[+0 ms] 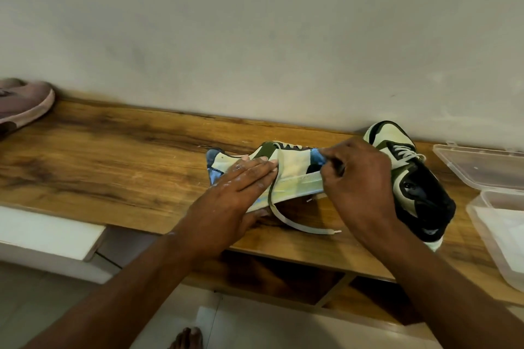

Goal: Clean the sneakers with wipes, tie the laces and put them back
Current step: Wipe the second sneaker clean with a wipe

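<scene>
One cream, olive and black sneaker (292, 170) lies on its side on the wooden shelf top (113, 156), sole toward me. My left hand (238, 193) holds it, fingers flat on its side and thumb tucked under the sole. My right hand (360, 178) pinches a small blue wipe (317, 157) against the sneaker's heel end. A loose cream lace (295, 222) trails from the sneaker onto the wood. The second sneaker (411, 178) stands upright just to the right, partly behind my right wrist, its laces threaded.
A clear plastic box (499, 235) holding white wipes sits at the shelf's right end, its lid (482, 167) lying behind it. A pink shoe (25, 105) rests at the far left. A wall runs behind the shelf. An open compartment lies below.
</scene>
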The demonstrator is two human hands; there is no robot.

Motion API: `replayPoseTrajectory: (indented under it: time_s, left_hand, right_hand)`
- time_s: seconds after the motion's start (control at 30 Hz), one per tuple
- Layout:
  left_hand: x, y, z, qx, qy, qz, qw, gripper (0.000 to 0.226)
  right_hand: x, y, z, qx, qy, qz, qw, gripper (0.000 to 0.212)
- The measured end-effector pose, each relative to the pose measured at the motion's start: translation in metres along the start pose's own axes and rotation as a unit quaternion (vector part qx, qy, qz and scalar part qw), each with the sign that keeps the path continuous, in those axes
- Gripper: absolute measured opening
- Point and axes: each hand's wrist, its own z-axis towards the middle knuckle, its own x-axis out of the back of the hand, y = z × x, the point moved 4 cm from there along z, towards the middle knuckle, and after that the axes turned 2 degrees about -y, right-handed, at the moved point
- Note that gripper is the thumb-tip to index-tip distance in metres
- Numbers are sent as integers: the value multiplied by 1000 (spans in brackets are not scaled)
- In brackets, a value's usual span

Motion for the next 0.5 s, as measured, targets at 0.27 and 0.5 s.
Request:
replayPoseTrajectory:
  time_s: [0.27, 0.5]
  left_hand:
    - [-3, 1, -2, -6, 0, 21, 1000, 78]
    - [-7, -1, -4, -10, -4, 17, 1000, 76]
  right_hand:
    - [-28, -46, -30, 116, -68, -8, 991, 17]
    - [7, 13, 0, -20, 10, -45, 999, 18]
